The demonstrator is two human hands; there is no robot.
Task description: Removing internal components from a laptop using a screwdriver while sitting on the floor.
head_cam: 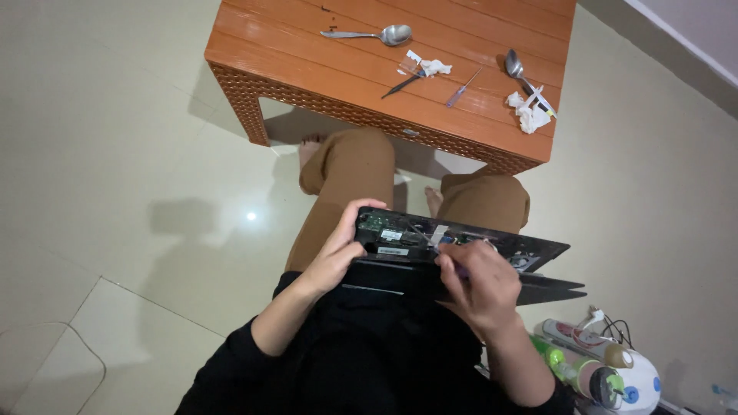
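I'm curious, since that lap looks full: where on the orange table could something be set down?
The orange table is bare on its left part, from the left edge to the first spoon. Its right end is crowded: a second spoon, crumpled tissues, and small tools. Both hands, left and right, are on the opened laptop.

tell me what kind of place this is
Probably a room at home, not a workshop: glossy cream tiled floor, a low orange slatted table bearing metal spoons, and an opened black laptop on the person's lap.
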